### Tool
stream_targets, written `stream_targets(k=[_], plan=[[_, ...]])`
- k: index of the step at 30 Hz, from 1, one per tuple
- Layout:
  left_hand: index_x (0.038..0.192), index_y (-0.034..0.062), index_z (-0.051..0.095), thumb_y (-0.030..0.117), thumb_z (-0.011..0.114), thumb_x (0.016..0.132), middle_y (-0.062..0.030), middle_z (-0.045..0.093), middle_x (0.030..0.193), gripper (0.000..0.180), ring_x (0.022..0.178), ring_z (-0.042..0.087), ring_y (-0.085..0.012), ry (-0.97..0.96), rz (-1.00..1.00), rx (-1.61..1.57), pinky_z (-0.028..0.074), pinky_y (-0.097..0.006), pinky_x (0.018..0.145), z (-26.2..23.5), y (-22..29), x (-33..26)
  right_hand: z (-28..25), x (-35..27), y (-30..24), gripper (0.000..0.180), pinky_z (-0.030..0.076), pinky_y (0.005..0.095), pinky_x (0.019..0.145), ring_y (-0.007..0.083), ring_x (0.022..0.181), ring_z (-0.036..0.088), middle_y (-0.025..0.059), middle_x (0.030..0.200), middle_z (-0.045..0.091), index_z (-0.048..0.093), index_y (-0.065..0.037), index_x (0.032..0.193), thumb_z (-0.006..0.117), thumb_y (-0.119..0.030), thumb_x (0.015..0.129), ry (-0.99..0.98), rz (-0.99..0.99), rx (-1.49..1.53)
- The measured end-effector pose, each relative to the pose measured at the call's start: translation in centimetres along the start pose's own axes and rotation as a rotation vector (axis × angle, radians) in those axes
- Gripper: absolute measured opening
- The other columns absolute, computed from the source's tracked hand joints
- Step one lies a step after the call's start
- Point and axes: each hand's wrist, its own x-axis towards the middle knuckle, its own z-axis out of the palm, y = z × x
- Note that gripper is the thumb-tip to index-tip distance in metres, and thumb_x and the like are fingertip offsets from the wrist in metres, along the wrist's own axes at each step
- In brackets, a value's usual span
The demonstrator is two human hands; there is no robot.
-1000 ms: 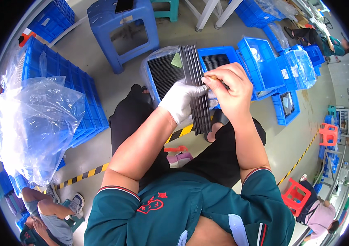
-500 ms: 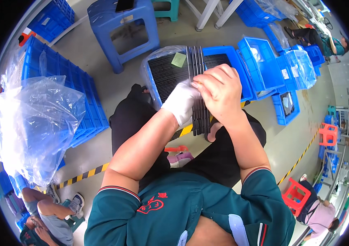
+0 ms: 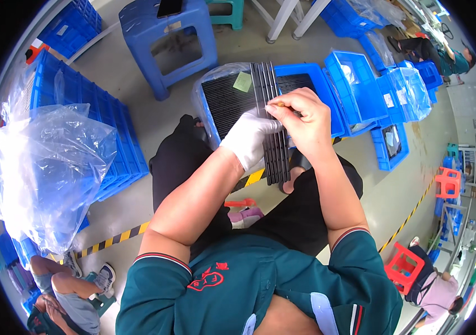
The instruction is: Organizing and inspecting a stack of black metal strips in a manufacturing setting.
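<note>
Left hand [image 3: 249, 139] in white glove grips the black slatted tray stack [image 3: 271, 128] from its left | right hand [image 3: 304, 120] pinches a small tool on top | blue bin [image 3: 316, 89] just behind

Stool [image 3: 172, 44] behind crate [image 3: 305, 78]; bag [image 3: 48, 167] left.

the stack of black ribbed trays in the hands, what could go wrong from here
1. The stack of black ribbed trays is long and held only near its middle by the gloved left hand; its free ends could tilt and the trays might slide apart.
2. The right hand works a small tan tool at the stack's edge; a slip could scratch a tray or jab the glove.
3. A dropped tray could land on the lined blue bin below.
</note>
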Motion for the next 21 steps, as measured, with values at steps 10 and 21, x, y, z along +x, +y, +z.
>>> stream_targets(k=[10, 21], plan=[[0.106, 0.0022, 0.060, 0.002, 0.058, 0.088, -0.0052, 0.061, 0.094, 0.018, 0.083, 0.061, -0.0149, -0.017, 0.023, 0.001, 0.050, -0.031, 0.073, -0.1, -0.2, -0.1, -0.1, 0.2, 0.1, 0.011, 0.047, 0.0310, 0.067, 0.0192, 0.072, 0.060, 0.0026, 0.073, 0.067, 0.073, -0.007, 0.078, 0.079, -0.007, 0.069, -0.027, -0.231, -0.201], [0.100, 0.0050, 0.060, 0.008, 0.058, 0.091, -0.0041, 0.060, 0.090, 0.010, 0.079, 0.058, -0.0123, -0.004, 0.082, 0.047, 0.048, -0.027, 0.067, 0.1, -0.2, -0.3, 0.8, -0.4, 0.3, 0.009, 0.047, 0.0331, 0.068, 0.0219, 0.073, 0.060, 0.0029, 0.074, 0.067, 0.071, -0.007, 0.077, 0.077, -0.011, 0.071, 0.054, -0.260, -0.268]])
